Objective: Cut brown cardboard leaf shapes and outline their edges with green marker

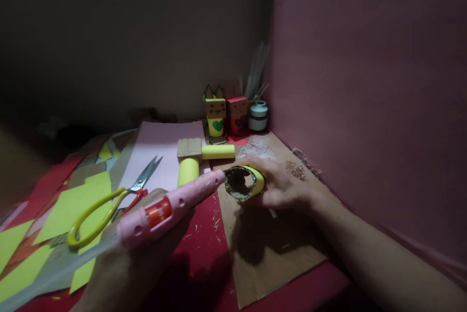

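A pink hot glue gun (175, 207) is gripped in my left hand (134, 258), whose fingers are mostly hidden beneath it. A clear glue stick (65, 268) trails from its rear end. The nozzle is at the left rim of a yellow paper-covered cardboard tube (258, 183); whether it touches I cannot tell. My right hand (279, 183) is wrapped round that tube, its open end facing me. Just beyond lie a brown cardboard block (189, 148), a thin yellow roll (219, 151) and a thicker yellow tube (188, 171).
Scissors (127, 190) with yellow and red handles lie on coloured paper scraps (76, 205) at left. A cardboard sheet (270, 263) covers the red table. Two box-headed paper figures (216, 125) and a pale blue jar (258, 116) stand at the back. A pink wall (372, 83) rises at right.
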{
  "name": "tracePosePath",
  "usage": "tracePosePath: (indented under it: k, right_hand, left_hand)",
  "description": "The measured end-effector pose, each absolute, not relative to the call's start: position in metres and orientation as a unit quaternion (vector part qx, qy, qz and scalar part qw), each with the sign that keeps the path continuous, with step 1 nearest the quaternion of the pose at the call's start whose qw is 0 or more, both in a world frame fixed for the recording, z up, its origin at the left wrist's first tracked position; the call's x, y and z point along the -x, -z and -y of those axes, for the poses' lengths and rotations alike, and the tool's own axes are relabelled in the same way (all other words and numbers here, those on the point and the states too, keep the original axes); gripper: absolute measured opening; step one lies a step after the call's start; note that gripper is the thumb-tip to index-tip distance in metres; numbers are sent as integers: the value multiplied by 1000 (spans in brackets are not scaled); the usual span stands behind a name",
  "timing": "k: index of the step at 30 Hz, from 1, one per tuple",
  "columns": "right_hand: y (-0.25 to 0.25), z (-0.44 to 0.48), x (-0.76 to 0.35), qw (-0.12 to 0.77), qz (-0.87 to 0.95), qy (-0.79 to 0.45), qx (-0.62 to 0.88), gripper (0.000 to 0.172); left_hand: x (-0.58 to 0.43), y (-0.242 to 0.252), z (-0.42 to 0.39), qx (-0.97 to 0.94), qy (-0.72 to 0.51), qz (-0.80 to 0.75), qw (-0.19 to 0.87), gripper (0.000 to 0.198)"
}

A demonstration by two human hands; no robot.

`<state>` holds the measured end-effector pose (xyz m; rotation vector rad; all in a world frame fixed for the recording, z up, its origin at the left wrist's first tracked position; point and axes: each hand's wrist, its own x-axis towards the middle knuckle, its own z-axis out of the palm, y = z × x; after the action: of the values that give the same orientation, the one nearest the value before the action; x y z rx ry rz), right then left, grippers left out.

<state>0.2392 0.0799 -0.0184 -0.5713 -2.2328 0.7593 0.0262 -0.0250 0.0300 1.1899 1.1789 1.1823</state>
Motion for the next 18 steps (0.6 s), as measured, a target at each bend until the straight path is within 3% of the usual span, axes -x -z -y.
tracePosePath:
  k: [18]
  right_hand:
    - [15,-79,-241,308,846,-380,212,63]
  left_hand:
    - [-23,-29,24,-500,-472,-515,511,45]
